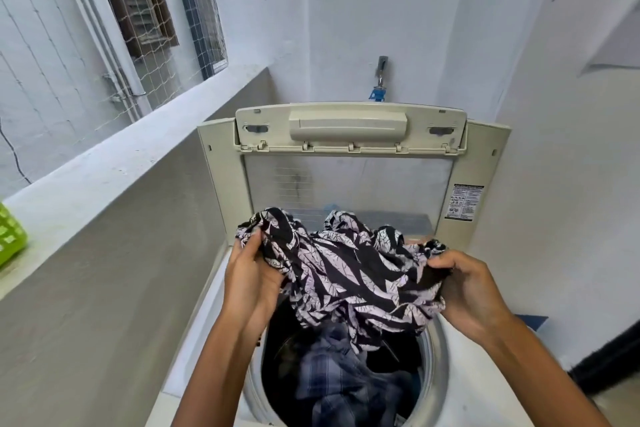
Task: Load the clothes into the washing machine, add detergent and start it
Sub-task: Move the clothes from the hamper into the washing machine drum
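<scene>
A black garment with a white leaf print (346,270) hangs bunched over the round drum opening of the top-loading washing machine (440,350). My left hand (252,277) grips its left end and my right hand (467,291) grips its right end. Both hands hold it just above the drum. Inside the drum lies a blue checked garment (332,378) among other dark clothes. The cream lid (349,135) of the machine stands raised at the back.
A grey ledge (114,163) runs along the left, with a green basket (10,236) at its near end. A tap with a blue fitting (380,80) sits on the white wall behind the machine. Netted windows are upper left.
</scene>
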`<state>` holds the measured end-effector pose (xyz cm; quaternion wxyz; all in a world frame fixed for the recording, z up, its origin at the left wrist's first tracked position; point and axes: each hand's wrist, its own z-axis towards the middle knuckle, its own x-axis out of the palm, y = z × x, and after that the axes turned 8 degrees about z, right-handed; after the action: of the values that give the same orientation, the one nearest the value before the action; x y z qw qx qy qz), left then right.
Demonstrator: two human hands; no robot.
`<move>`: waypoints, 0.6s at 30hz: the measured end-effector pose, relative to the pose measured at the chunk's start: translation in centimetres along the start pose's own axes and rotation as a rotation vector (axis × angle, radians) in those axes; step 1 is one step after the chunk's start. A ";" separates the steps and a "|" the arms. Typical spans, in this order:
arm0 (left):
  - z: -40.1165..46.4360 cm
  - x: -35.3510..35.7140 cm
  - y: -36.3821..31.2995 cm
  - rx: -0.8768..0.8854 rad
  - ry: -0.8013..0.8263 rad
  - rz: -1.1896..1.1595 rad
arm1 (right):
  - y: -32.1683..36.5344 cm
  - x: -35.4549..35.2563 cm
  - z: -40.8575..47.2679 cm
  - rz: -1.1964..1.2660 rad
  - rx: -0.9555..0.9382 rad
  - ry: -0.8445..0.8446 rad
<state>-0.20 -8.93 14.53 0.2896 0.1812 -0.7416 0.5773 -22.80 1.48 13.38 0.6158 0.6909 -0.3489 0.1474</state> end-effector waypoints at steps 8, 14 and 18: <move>0.5 2.8 -1.9 -0.015 0.104 0.330 | -1.4 0.7 1.0 -0.731 -0.161 -0.221; 1.2 0.9 -1.2 0.137 0.117 1.259 | 3.3 1.8 0.5 -0.278 -0.195 -0.094; 1.1 0.7 0.3 0.050 0.398 1.576 | 5.6 3.8 0.5 -0.146 -0.215 0.019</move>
<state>-1.15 -9.89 14.61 -0.0796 -0.4939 -0.5727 0.6494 -23.96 -0.11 19.90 0.6987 0.6429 -0.3057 0.0704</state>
